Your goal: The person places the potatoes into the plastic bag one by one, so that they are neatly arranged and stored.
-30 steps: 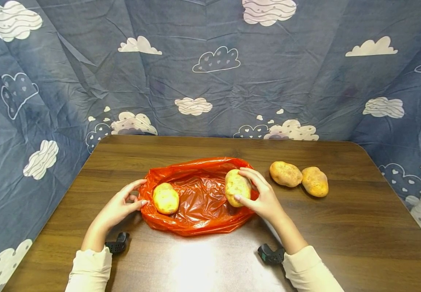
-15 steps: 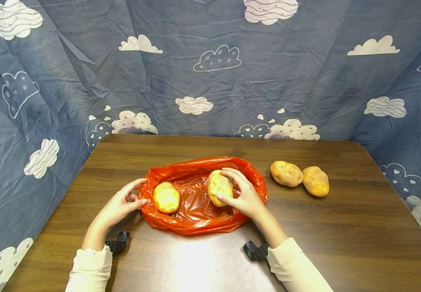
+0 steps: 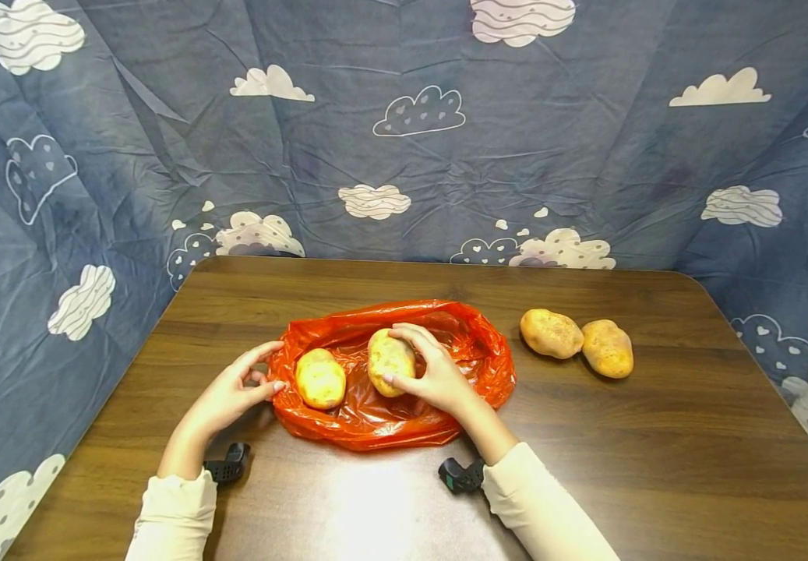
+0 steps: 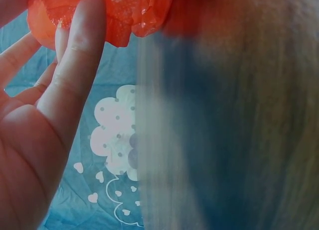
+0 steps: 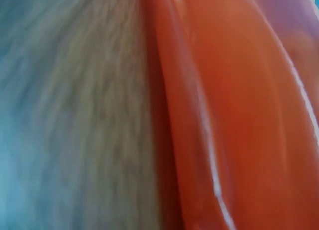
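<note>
A red plastic bag [image 3: 368,438] lies spread on the table with its mouth facing up. Inside, at its left end, rests one yellow potato [image 3: 320,379]. My right hand [image 3: 442,380] grips a second potato [image 3: 384,366] between thumb and fingers over the middle of the bag. At the bag's left rim, my left hand [image 3: 224,399] holds the plastic with thumb and fingertips. The left wrist view shows that hand's fingers [image 4: 75,75] against the red plastic [image 4: 122,13]. Only the bag's side [image 5: 234,120] fills the right wrist view; the right hand is hidden there.
Two more potatoes [image 3: 552,333] lie side by side on the wooden table [image 3: 684,436], right of the bag. Black wrist devices [image 3: 461,474] sit under both forearms. A dark cloth with cloud prints [image 3: 404,195] hangs behind the table.
My right hand has carried its potato leftward, from the bag's right end to the middle, closer to the other potato. The left hand stays at the rim.
</note>
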Action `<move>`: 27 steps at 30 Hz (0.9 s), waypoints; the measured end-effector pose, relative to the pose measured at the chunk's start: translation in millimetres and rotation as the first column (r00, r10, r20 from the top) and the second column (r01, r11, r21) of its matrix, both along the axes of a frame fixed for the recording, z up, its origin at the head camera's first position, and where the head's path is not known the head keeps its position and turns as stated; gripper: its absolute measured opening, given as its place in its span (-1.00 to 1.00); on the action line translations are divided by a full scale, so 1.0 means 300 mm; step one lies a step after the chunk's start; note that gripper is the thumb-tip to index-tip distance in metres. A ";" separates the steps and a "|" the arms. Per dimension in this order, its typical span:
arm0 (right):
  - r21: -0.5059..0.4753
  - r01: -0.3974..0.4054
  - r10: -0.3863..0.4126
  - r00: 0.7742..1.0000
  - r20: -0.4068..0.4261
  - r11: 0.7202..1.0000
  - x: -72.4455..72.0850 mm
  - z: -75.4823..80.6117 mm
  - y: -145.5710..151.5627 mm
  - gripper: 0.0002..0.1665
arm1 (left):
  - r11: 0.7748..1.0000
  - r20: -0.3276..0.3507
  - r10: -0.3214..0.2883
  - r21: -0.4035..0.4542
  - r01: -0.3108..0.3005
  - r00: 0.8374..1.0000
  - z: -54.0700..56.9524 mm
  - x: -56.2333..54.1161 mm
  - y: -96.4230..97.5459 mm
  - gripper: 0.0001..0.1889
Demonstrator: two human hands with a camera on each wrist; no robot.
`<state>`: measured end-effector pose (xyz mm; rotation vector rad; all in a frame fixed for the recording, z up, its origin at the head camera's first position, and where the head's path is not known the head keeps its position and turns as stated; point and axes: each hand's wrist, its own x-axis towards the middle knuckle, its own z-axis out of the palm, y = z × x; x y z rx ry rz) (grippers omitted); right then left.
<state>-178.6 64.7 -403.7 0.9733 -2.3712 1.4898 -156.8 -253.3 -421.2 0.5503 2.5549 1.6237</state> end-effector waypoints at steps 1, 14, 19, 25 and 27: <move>-0.005 -0.005 0.005 1.000 0.000 1.000 -0.009 -0.014 -0.005 -0.33 | 1.000 -0.001 0.000 -0.002 0.000 1.000 -0.001 -0.001 0.001 -0.41; -0.021 -0.064 0.065 0.996 0.069 0.998 -0.085 -0.146 -0.061 -0.32 | 1.000 0.018 0.005 0.002 -0.005 1.000 0.003 0.002 0.001 -0.41; -0.008 -0.081 0.081 0.991 0.105 0.997 -0.062 -0.111 -0.081 -0.33 | 1.000 0.023 0.006 -0.004 -0.005 1.000 -0.002 0.000 -0.002 -0.41; -0.027 -0.125 0.128 0.975 0.180 0.992 -0.018 -0.040 -0.092 -0.37 | 1.000 0.030 0.009 -0.011 -0.008 1.000 -0.001 0.000 -0.001 -0.41; -0.018 -0.133 0.134 0.972 0.193 0.991 -0.016 -0.039 -0.094 -0.37 | 1.000 0.031 0.010 -0.009 -0.010 0.999 -0.002 0.000 0.000 -0.41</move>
